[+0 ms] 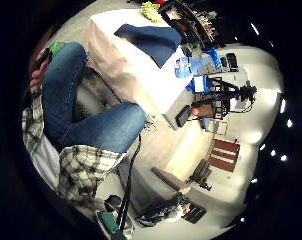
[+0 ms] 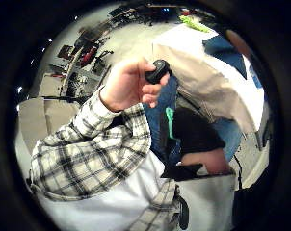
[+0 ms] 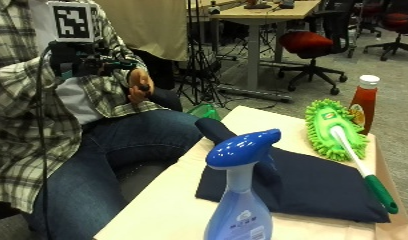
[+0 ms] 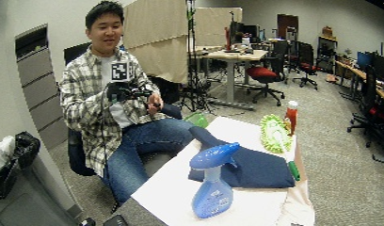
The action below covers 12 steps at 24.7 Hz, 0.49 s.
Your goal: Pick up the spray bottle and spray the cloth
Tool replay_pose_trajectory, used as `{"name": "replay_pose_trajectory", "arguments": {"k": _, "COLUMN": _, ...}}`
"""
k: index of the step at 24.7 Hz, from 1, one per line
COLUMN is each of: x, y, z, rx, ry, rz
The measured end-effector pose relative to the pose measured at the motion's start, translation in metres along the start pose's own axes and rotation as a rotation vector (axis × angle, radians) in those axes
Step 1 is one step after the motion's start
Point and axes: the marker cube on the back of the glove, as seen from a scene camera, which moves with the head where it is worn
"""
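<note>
- Nearest of all, the spray bottle (image 3: 238,200) stands upright on the cream-covered tabletop (image 3: 161,210), close to its front edge, its blue trigger head pointing to the side.
- Just behind the bottle lies the folded dark blue cloth (image 3: 310,187), flat on the tabletop, one corner sticking up toward the person.
- Beside the cloth lies a green fluffy duster (image 3: 334,127), its white and green handle running along the cloth's edge.
- Behind the duster stands a red sauce bottle (image 3: 364,102) with a white cap.
- Past the tabletop a person in a plaid shirt and jeans sits on a chair, well apart from the spray bottle.
- The gloved right hand (image 3: 74,55) is raised at chest height, touching nothing on the tabletop; I cannot tell how its fingers stand.
- The bare left hand (image 2: 131,84) is curled round a small black object (image 2: 157,71), held just above the lap.
- Farther back are desks and red office chairs (image 3: 310,42).
</note>
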Motion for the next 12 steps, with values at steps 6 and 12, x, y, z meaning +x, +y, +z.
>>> {"name": "replay_pose_trajectory", "arguments": {"k": 6, "x": 0.006, "y": 0.004, "z": 0.008, "rx": -0.021, "ry": -0.007, "rz": 0.026}}
{"name": "replay_pose_trajectory", "arguments": {"k": 12, "x": 0.014, "y": 0.003, "z": 0.009, "rx": -0.021, "ry": -0.027, "rz": 0.057}}
